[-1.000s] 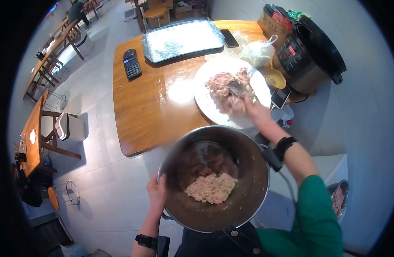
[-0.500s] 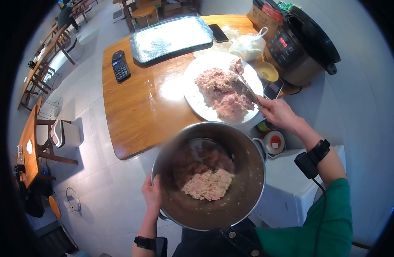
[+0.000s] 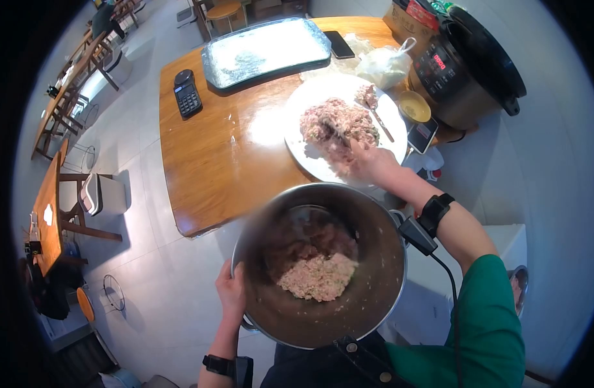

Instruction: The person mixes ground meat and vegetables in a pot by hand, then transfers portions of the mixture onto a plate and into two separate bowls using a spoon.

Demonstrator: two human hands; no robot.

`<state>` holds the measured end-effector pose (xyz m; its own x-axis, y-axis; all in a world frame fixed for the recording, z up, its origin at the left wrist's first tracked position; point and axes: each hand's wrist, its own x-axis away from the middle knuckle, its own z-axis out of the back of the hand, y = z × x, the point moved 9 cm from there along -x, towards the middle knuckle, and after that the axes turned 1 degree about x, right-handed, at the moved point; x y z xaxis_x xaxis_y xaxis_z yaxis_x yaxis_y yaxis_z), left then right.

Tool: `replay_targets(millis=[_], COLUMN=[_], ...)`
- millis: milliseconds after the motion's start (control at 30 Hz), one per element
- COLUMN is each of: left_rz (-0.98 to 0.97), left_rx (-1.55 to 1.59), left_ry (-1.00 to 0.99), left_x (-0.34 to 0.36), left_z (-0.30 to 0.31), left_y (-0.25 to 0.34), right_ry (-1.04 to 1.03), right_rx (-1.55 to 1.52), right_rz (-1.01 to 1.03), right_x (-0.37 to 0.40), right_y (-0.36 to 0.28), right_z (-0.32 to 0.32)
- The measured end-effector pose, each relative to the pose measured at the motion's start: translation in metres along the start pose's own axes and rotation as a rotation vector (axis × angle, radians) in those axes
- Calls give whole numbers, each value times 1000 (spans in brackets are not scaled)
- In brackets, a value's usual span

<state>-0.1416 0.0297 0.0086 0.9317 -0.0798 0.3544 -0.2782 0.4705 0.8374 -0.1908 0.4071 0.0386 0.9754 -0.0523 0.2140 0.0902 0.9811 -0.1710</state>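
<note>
My left hand (image 3: 231,291) grips the left side of a large metal pot (image 3: 382,284), which is tilted toward me. Inside the pot lies a lump of minced meat (image 3: 318,277). On the table, a white plate (image 3: 300,150) carries a bigger heap of minced meat (image 3: 339,119). My right hand (image 3: 369,163) is at the near edge of that heap, fingers closed and partly hidden; a dark, narrow shape extends from them into the meat. A utensil (image 3: 383,126) with meat stuck to its far end rests on the plate's right side.
A metal tray (image 3: 265,55), a phone (image 3: 339,45) and a black keypad device (image 3: 187,95) are on the wooden table (image 3: 200,174). At right stand a plastic bag (image 3: 382,66), a yellow bowl (image 3: 414,107) and an open electric cooker (image 3: 458,74). Below them is a white cabinet (image 3: 433,297).
My right hand has let go of the utensil, which now lies on the plate, and has moved left to the meat heap. My left hand still holds the pot.
</note>
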Motion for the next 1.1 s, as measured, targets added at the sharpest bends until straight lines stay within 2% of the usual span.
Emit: replay_targets(millis=[100, 167, 200, 267, 367, 433, 533, 600, 667, 700, 767, 800, 867, 900, 967, 1100], left_rz=[-66, -88, -92, -105, -125, -114, -96, -96, -223, -220, -36, -39, -52, -51, -156, -205], left_rx=[-37, -15, -13, -53, -24, -24, -69, -102, -156, -160, -94, -93, -142, -144, -217, -290], left_ry=[14, 25, 24, 28, -2, -6, -44, -54, -63, -61, -63, -61, -56, -57, -66, -83], left_x=[0, -2, -3, -1, -1, -3, -4, -8, -7, -5, -3, -5, -4, -6, -9, -7], left_z=[1, 1, 1, 0, -2, -2, -5, -5, -7, -7, -5, -6, -5, -5, -6, -8], left_y=[0, 4, 5, 5, 8, 7, 2, -5, 1, -1, 7, 7, 3, -4, -11, -11], right_ry=[128, 2, 5, 223, 119, 165, 173, 265, 391, 390, 236, 239, 263, 261, 379, 433], right_rx=[120, 159, 161, 51, 68, -6, 76, -12, -183, -187, -35, -33, -108, -110, -48, -123], right_rz=[57, 33, 31, 69, 86, 100, 83, 59, 21, 23, 23, 24, -108, -109, -304, -459], right_x=[-6, -10, -4, 16, 34, 43, 58, 57, 59, 57, 51, 49, 48, 45, 42, 31], right_y=[-2, 0, 0, 0, 10, 14, 20, 23, 27, 30, 36, 44, 64, 73, 110, 155], right_z=[-5, 2, 9, 38, 31, 29, 26, 35, 50, 46, 27, 30, 42, 44, 57, 47])
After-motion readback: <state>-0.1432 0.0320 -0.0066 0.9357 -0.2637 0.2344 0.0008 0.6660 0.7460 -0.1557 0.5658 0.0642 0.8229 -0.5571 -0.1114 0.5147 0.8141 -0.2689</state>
